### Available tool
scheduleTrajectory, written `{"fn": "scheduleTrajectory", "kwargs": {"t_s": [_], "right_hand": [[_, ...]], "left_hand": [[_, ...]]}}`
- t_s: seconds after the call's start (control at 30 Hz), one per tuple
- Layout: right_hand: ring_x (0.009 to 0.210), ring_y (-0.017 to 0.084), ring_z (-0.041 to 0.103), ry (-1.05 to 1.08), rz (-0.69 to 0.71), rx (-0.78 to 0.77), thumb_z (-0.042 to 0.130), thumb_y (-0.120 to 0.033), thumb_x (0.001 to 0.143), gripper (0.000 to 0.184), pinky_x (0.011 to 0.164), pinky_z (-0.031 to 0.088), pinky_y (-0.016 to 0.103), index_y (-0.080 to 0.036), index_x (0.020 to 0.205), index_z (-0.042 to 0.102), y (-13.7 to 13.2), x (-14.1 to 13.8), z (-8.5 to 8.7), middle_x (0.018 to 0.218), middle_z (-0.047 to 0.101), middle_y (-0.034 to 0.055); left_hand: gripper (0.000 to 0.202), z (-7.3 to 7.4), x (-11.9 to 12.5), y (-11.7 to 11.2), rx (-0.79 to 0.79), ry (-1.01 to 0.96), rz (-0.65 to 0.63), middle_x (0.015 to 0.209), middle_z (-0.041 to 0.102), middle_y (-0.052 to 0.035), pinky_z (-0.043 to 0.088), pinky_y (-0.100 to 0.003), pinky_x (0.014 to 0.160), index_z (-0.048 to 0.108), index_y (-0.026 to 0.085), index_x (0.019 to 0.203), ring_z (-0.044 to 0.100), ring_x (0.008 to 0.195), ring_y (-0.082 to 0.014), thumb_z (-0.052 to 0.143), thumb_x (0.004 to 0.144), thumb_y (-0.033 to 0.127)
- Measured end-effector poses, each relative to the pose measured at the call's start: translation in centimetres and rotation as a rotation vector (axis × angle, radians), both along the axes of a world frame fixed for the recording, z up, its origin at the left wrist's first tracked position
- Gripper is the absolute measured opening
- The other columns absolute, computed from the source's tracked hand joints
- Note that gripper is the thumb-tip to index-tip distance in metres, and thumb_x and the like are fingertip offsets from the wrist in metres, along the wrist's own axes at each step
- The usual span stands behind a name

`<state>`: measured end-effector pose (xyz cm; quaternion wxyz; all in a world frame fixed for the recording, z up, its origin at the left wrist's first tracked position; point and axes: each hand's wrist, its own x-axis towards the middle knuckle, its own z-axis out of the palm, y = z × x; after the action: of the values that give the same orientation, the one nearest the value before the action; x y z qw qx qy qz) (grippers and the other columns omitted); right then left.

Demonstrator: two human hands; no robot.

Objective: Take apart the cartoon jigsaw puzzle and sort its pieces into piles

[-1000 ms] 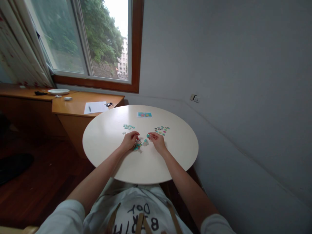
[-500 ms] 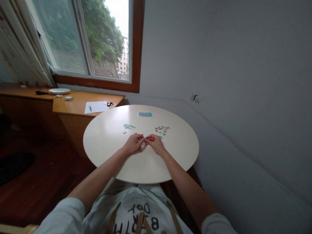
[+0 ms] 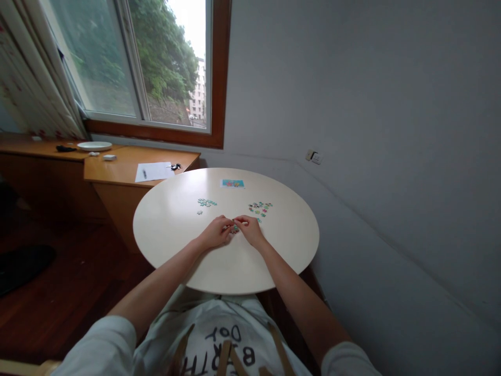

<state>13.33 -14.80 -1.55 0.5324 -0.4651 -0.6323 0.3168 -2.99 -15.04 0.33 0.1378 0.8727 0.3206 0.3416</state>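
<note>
- Left hand [image 3: 217,232] and right hand [image 3: 250,230] are almost nose to nose here, straight back toward the person from the picture card [image 3: 232,184], both with fingers curled in.
- Thumbs and fingertips bunch around a small dark piece [image 3: 233,221], dead in line with the picture card; it's tiny at this range, so whether one hand has the pinch or both share it, I can't tell.
- Right under those fingertips, here's the relation that counts: the middle heap [image 3: 235,230] of jigsaw pieces, on the near side of the picture card, sits between the two hands, half hidden, hard up by the left hand's fingers.
- Just past the right hand's knuckles, a teal piece [image 3: 259,220] peeks out, near side of the picture card and a touch to its right; the right hand is clearly nearer.
- Beyond that, the loosely spread right cluster [image 3: 257,212], near side and right of the picture card, again closer to the right hand.
- Over on the other flank, the left cluster [image 3: 203,202], near side and left of the picture card, long axis running sideways, with a lone piece [image 3: 200,212] closer to the person; the left hand is nearer to both.
- And the picture card itself lies flat near the far rim of the round white worktop [image 3: 282,240], long axis side to side, well apart from both hands.
- Farther out, left of the picture card, a sheet of paper [image 3: 154,172] and keys [image 3: 177,166] lie on a wooden worktop [image 3: 121,169].
</note>
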Motion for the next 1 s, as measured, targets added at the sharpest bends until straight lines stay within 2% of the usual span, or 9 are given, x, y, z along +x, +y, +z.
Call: {"fn": "scheduleTrajectory", "kwargs": {"t_s": [0.13, 0.23, 0.4, 0.67, 0.83, 1.0], "right_hand": [[0.067, 0.015, 0.058, 0.037, -0.011, -0.005, 0.061, -0.034, 0.066, 0.019, 0.061, 0.044, 0.026, -0.016, 0.069, 0.065, 0.0, 0.1, 0.1, 0.069, 0.066, 0.0029], [0.066, 0.014, 0.057, 0.101, -0.051, 0.0, 0.062, -0.033, 0.064, 0.017, 0.065, 0.045, 0.027, -0.016, 0.065, 0.063, 0.2, 0.3, 0.2, 0.066, 0.065, 0.0013], [0.063, 0.013, 0.056, 0.269, -0.148, -0.067, 0.065, -0.031, 0.059, 0.016, 0.067, 0.046, 0.027, -0.017, 0.057, 0.058, 0.7, 0.9, 0.2, 0.062, 0.063, -0.0006], [0.064, 0.013, 0.063, 0.571, -0.131, -0.196, 0.075, -0.028, 0.052, 0.025, 0.068, 0.053, 0.029, -0.016, 0.053, 0.053, 0.5, 1.5, 0.6, 0.058, 0.063, -0.0012], [0.065, 0.015, 0.067, 0.6, -0.155, -0.223, 0.075, -0.027, 0.052, 0.025, 0.061, 0.053, 0.025, -0.017, 0.057, 0.053, 0.4, 1.7, 0.8, 0.058, 0.064, -0.0001], [0.061, 0.014, 0.065, 0.499, -0.239, -0.179, 0.07, -0.031, 0.054, 0.023, 0.054, 0.048, 0.022, -0.017, 0.062, 0.053, 0.8, 2.0, 0.5, 0.055, 0.062, -0.0012]], "left_hand": [[0.022, 0.2, 0.1, -0.1, 0.01, 0.003, -0.023, 0.069, 0.062, -0.0054, 0.044, -0.029, 0.071, 0.064, 0.017, 0.074, 0.054, 0.074, -0.0178, 0.044, 0.083, 0.022], [0.021, 0.2, -0.1, 0.1, -0.001, -0.037, 0.053, 0.07, 0.063, -0.0055, 0.044, -0.029, 0.071, 0.064, 0.017, 0.075, 0.055, 0.074, -0.018, 0.045, 0.082, 0.024], [0.021, -0.1, -0.7, 0.9, -0.121, -0.229, 0.222, 0.071, 0.066, -0.0034, 0.045, -0.029, 0.068, 0.062, 0.018, 0.077, 0.057, 0.066, -0.0158, 0.044, 0.081, 0.028], [0.017, -0.8, -1.7, 2.7, -0.285, -0.519, 0.312, 0.066, 0.065, -0.003, 0.047, -0.029, 0.062, 0.06, 0.018, 0.081, 0.06, 0.063, -0.0167, 0.05, 0.074, 0.029], [0.02, -1.1, -1.8, 3.4, -0.336, -0.621, 0.313, 0.068, 0.066, -0.0038, 0.047, -0.029, 0.061, 0.062, 0.017, 0.085, 0.061, 0.064, -0.017, 0.054, 0.07, 0.027], [0.025, -1.3, -1.8, 3.5, -0.358, -0.648, 0.283, 0.068, 0.066, -0.0041, 0.047, -0.029, 0.059, 0.062, 0.017, 0.089, 0.062, 0.064, -0.0176, 0.056, 0.07, 0.031]]}}
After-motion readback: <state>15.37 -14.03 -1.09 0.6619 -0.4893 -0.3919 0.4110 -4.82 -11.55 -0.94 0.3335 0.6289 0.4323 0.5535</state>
